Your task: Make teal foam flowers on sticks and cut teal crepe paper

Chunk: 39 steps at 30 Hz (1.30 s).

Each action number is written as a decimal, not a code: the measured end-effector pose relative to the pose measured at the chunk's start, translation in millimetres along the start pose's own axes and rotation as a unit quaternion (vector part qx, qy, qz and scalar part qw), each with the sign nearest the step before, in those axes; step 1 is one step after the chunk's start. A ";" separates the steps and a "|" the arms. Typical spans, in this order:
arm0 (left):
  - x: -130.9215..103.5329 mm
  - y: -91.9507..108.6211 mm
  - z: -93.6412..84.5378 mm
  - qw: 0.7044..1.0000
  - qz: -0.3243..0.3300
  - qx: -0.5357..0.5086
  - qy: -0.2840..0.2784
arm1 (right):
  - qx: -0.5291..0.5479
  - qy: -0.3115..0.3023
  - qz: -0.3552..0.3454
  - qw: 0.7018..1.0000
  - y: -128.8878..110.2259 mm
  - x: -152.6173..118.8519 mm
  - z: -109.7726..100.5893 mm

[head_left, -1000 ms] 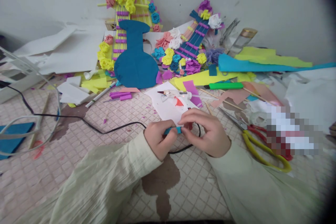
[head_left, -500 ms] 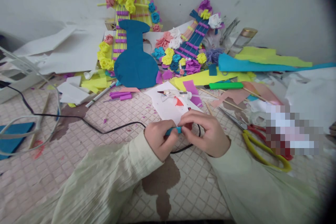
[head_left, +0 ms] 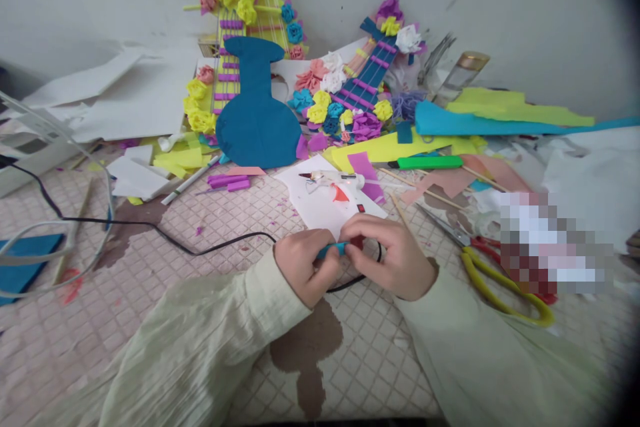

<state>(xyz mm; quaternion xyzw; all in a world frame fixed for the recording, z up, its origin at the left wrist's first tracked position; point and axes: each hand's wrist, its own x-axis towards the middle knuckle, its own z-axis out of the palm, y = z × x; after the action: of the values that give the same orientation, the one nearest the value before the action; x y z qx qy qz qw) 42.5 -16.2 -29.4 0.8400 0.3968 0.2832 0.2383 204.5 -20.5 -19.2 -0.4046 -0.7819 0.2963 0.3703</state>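
Observation:
Between the two hands is a small blue piece (head_left: 332, 250), pinched at its left end by my left hand (head_left: 306, 265) and at its right end by my right hand (head_left: 393, 257). My fingers hide most of it. Just beyond them, a glue gun (head_left: 337, 180) lies on a white sheet (head_left: 320, 210) with a small red scrap. Its black cord (head_left: 200, 250) runs off to the left. Behind stands a blue guitar-shaped cutout (head_left: 259, 130), leaning upright among paper-flower decorations.
Scissors (head_left: 505, 290) with yellow and red handles and a green cutter (head_left: 430, 163) lie at the right. Purple rolls (head_left: 229, 182) rest at centre left. Wooden sticks, paper scraps, a glass jar (head_left: 463, 75) and a decorated blue instrument shape (head_left: 367, 83) are around the back.
Both hands keep hold of the blue piece. My right fingers have shifted slightly, and a small red-and-black part beyond them shows more fully.

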 end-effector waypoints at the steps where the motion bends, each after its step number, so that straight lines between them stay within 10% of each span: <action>1: -0.1 -0.1 0.1 1.000 -0.001 0.003 -0.001 | -0.002 -0.003 0.003 1.000 0.0 0.0 0.0; 39: -1.1 -2.3 1.8 1.000 0.008 0.021 0.007 | 0.022 -0.039 0.053 0.998 -2.5 -0.3 -2.3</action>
<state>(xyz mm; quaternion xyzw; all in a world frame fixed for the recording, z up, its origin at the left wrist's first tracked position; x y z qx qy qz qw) 41.9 -16.1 -32.4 0.8458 0.3976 0.2830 0.2155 205.5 -21.6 -16.2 -0.4251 -0.7666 0.3484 0.3319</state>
